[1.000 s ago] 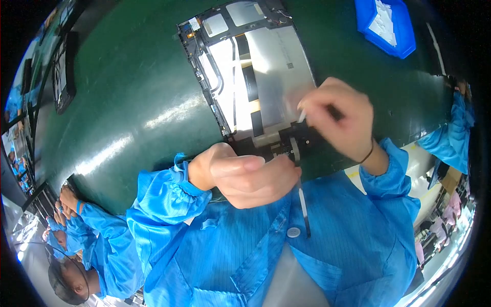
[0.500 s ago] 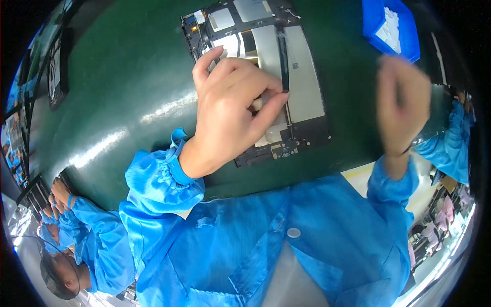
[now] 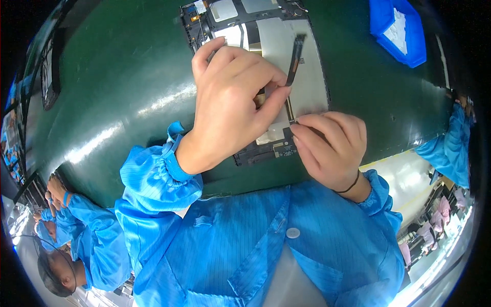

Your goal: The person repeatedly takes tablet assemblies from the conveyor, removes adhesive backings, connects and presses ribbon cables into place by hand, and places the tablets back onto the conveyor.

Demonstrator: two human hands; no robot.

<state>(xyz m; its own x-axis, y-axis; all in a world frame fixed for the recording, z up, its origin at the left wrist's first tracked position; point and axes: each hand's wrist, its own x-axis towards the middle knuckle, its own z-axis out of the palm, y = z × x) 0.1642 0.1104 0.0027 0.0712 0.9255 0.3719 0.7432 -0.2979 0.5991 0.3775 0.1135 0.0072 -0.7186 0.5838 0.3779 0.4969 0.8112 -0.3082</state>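
— Flat cable (image 3: 295, 59): dark strip, long axis running away from the body, slightly tilted, lying over the silver panel of the opened tablet (image 3: 312, 87).
— Nearer hand?
— Left hand (image 3: 232, 105), thumb and forefinger pinching the strip's near end. Right hand (image 3: 330, 146) just below, fingertips pressed together at the tablet's near edge.
— Room?
— Bare green tabletop (image 3: 112, 92) leftward; blue bin (image 3: 399, 30) far right.

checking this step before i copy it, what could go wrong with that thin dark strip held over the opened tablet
1. The left hand pinches the dark flat strip so it stands up off the opened tablet; a pull could likely crease or tear it.
2. The right hand presses at the strip's lower end, near the exposed board; a slip might scrape it.
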